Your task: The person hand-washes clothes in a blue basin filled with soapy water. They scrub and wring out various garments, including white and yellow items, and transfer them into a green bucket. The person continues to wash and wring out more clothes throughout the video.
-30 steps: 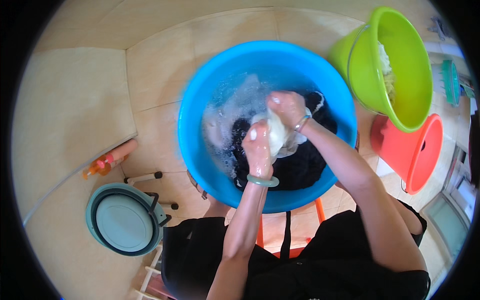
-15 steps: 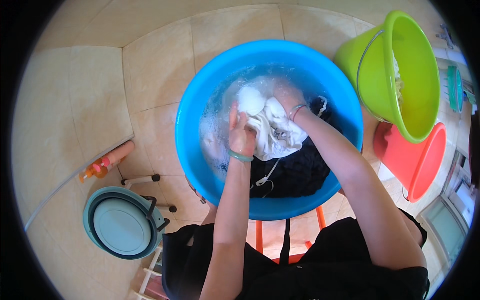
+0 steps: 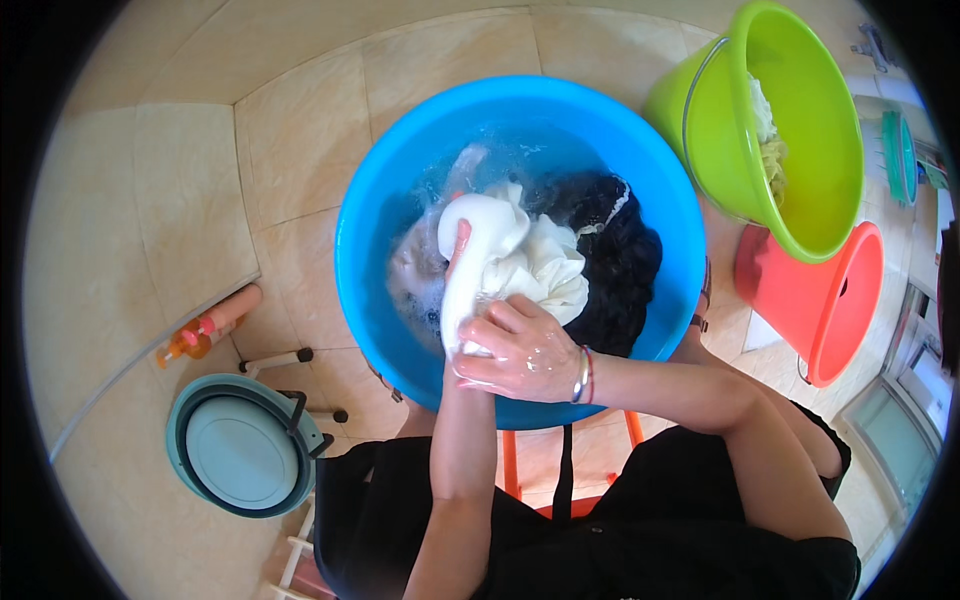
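Fingers [image 3: 497, 322] of the right hand [image 3: 530, 355], in the head view, curl together, clamped on a wet fold of white cloth [image 3: 550, 265] at the opposite wrist. The left hand [image 3: 461, 242] lies largely under the same cloth, only a digit or so exposed; whether its fingers close on anything cannot be told. The white cloth is bunched near the middle of the round blue tub [image 3: 347, 215], partly raised above cloudy, sudsy water [image 3: 535, 150]. At its right, black cloth [image 3: 622, 285] lies in the tub, touched by neither hand; at its left, a pale cloth [image 3: 412, 265] shows beneath the suds. Progress, as judged from this arrangement, is partial: the white cloth is thoroughly wetted but neither wrung nor set aside, and the black and pale pieces await handling. Right of the tub, a tilted lime-green bucket [image 3: 675, 125] contains white and yellowish fabric [image 3: 768, 150], whose stage of treatment is not evident. Beside it, a coral-red bucket [image 3: 785, 285] also tilts, its interior only partly visible.
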A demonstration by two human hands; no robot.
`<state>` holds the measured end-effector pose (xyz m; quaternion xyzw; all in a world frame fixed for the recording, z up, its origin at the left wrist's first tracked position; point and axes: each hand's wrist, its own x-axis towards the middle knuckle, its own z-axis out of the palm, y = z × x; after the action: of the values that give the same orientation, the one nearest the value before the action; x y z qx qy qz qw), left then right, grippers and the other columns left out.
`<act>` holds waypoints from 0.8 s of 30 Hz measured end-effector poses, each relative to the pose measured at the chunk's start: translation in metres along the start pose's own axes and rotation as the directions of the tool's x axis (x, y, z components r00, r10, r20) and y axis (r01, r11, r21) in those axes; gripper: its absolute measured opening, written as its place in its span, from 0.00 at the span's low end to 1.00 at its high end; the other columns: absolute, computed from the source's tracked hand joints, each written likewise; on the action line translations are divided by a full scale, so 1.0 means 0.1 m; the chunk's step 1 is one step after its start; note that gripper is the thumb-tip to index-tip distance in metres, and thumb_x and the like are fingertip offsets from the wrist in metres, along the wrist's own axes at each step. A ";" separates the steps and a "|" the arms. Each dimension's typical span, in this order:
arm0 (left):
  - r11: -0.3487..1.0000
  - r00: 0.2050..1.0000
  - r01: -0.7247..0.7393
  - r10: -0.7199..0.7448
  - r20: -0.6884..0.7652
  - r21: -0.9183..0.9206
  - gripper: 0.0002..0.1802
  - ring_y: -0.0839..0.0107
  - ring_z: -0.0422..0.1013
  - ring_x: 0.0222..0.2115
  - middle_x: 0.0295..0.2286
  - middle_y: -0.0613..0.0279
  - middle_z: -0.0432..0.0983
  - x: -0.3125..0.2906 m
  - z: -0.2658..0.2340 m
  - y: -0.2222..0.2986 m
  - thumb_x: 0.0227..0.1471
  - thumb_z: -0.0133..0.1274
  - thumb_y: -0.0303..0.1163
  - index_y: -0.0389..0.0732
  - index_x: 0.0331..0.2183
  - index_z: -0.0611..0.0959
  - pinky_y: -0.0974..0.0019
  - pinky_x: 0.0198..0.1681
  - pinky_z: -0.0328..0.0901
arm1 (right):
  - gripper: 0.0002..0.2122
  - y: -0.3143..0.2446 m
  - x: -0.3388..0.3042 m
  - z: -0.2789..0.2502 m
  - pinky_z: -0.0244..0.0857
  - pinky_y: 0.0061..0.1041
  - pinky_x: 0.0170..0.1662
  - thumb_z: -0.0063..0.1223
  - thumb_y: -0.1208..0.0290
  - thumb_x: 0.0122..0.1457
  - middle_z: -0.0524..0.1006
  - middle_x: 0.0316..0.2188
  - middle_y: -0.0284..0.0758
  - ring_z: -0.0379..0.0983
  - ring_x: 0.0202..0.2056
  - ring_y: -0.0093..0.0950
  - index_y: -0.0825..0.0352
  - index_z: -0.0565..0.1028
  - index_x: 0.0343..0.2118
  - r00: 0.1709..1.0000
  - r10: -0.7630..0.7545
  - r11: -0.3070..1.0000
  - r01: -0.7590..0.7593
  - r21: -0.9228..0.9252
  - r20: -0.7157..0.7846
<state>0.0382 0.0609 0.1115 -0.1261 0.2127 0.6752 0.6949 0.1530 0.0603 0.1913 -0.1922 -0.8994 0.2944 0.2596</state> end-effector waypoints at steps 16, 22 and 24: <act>0.914 0.901 -0.262 0.347 -0.262 0.310 0.16 0.66 0.73 0.41 0.39 0.60 0.75 -0.25 -0.34 -0.18 0.59 0.47 0.37 0.39 0.45 0.74 0.63 0.43 0.70 | 0.07 0.62 0.26 0.28 0.70 0.31 0.27 0.60 0.66 0.46 0.76 0.23 0.37 0.75 0.23 0.36 0.63 0.76 0.22 0.896 0.416 0.904 -0.390 0.176 -0.151; 0.801 0.762 -0.129 0.457 -0.459 0.584 0.22 0.67 0.72 0.42 0.45 0.55 0.74 -0.16 0.39 -0.31 0.60 0.49 0.41 0.31 0.47 0.75 0.65 0.48 0.66 | 0.17 1.53 0.05 0.25 0.70 0.42 0.36 0.52 0.54 0.54 0.79 0.27 0.45 0.76 0.32 0.46 0.66 0.78 0.28 0.668 0.743 0.667 -0.744 -0.027 -0.046; 0.869 0.827 -0.210 0.403 -0.392 0.448 0.22 0.67 0.72 0.43 0.46 0.55 0.73 -0.10 0.17 -0.15 0.60 0.49 0.42 0.33 0.47 0.74 0.64 0.48 0.66 | 0.19 1.74 0.08 0.18 0.69 0.43 0.39 0.52 0.51 0.55 0.78 0.31 0.46 0.75 0.37 0.46 0.65 0.77 0.34 0.519 0.855 0.519 -0.853 -0.053 0.012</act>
<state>0.0551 0.0593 0.1294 -0.1111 0.5222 0.6727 0.5123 0.1696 0.1878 0.0723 -0.6083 -0.7001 0.3689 0.0615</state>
